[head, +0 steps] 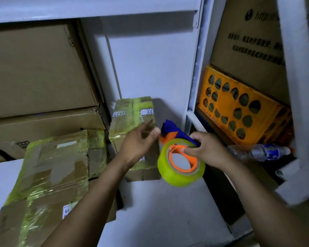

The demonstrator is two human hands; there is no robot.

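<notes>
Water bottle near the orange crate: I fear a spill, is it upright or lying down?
Lying down: the bottle rests on its side, lengthwise, just below the orange crate.

White shelf [159, 211] probably, big carton [52, 175], small carton [132, 118]

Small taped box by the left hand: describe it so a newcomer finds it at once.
Find the white wall between the stacked cartons and the shelf post. At its foot stands the small taped box, behind the left hand. Unlike the larger taped box lying beside it, it stands upright on end.
</notes>
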